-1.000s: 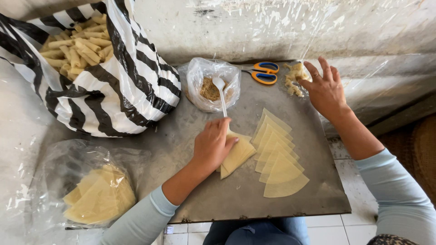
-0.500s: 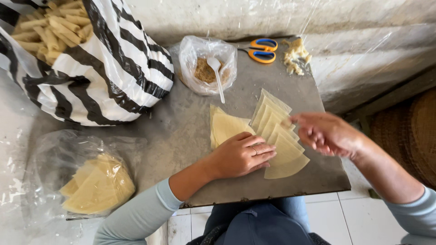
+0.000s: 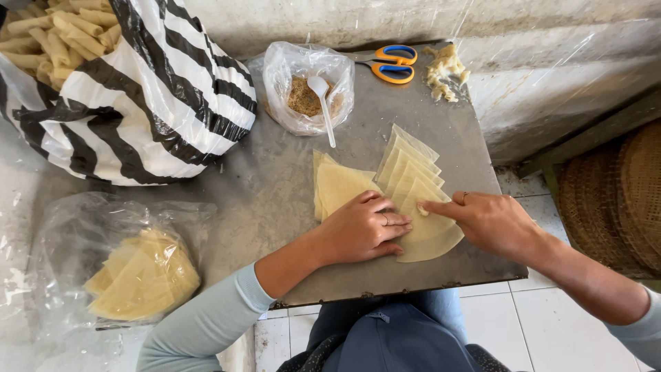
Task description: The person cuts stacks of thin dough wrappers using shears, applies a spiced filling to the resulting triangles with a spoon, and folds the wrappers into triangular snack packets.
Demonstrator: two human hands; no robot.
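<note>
the left hand (image 3: 363, 229) is lying flat, fingers spread, on the fanned wrapper sheets (image 3: 412, 184) at the middle of the metal tray (image 3: 268, 186). the right hand (image 3: 490, 222) is pressing an extended forefinger onto the nearest sheet, other fingers loosely curled, gripping nothing.

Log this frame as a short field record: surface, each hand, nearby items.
surface: grey metal tray
left hand: flat on single wrapper
right hand: index fingertip on fanned wrapper row
behind: clear bag of filling with white spoon, scissors, dough scraps
left side: striped bag of rolls, bagged wrappers
</note>
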